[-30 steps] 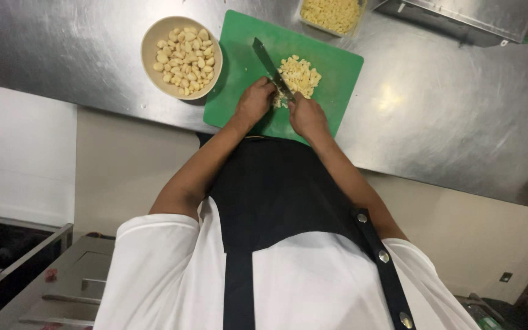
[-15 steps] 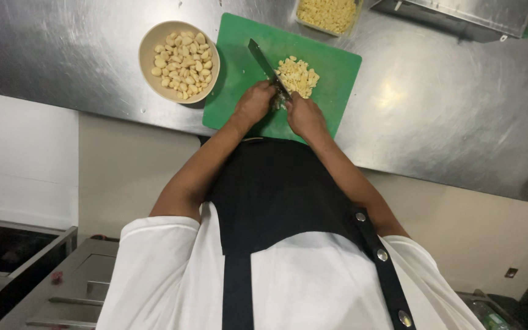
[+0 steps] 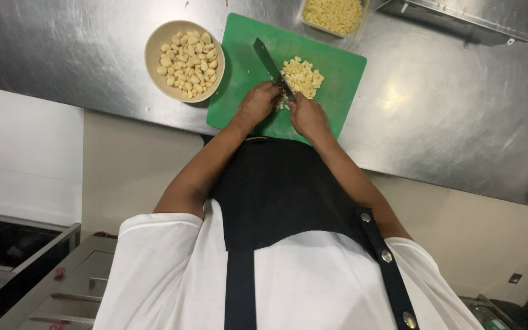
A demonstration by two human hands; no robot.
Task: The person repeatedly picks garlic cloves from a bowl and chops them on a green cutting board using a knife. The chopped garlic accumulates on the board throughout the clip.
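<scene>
Just beyond the hands, chopped garlic (image 3: 302,76) is cut finer with a knife (image 3: 267,58) gripped in the closed right hand (image 3: 308,117); whether the curled left hand (image 3: 256,105) holds anything cannot be told, and its fingers must be kept clear at the next cut.

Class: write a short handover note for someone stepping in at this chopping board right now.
Right hand: seems to grip the knife handle, blade angled across the board.
Left hand: on the board beside the blade; grip unclear.
Things: chopped pile right of the blade; bowl of whole cloves left of the board; tub of chopped bits behind it.
Done: one pile chopped.
Left: likely the bowl's cloves.
</scene>
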